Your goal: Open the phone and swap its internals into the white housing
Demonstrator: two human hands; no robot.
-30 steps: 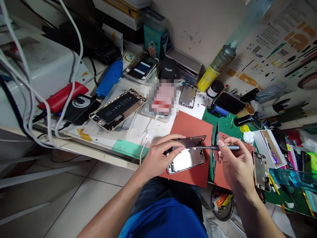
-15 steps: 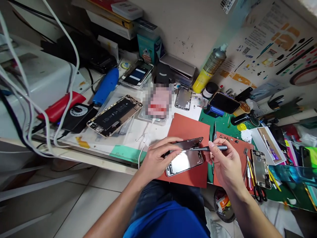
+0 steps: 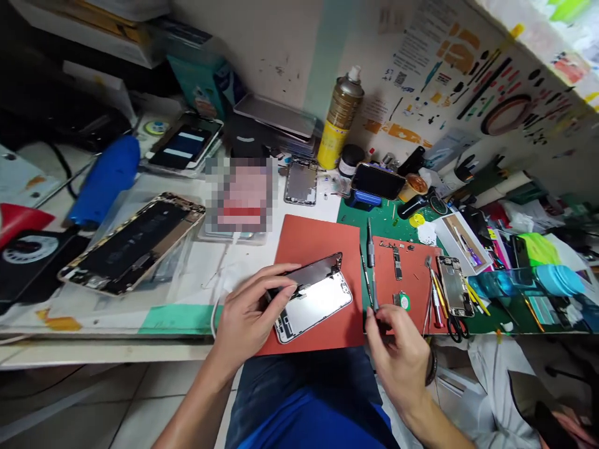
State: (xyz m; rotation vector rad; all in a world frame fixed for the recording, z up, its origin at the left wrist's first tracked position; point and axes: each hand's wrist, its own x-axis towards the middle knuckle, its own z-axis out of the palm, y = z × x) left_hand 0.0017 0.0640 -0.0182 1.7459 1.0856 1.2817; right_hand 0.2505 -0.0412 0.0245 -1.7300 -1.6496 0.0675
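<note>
Lowered from the opened phone, the right hand has come down beside the right edge of the large red mat; half a second ago it held a dark screwdriver level across that phone. Its fingertips now meet the lower end of a slim grey tool lying along that edge, but the curled fingers hide the contact, so I cannot tell whether they grip it. Whether this is the same screwdriver is equally unclear.

The left hand keeps its hold, thumb and fingers closed on the left end of the phone, covering that corner. The phone lies on the near half of the mat, its dark panel tilted up over a bright silver plate.

Right of the mat, a smaller red mat carries small parts, most too tiny to name. Beyond its far edge stands a yellow spray can. Left of it, a pixelated patch masks something joined to a white cable; farther left lies a larger open phone body, its battery lettering blurred, and a black dial box cut off by the frame.
</note>
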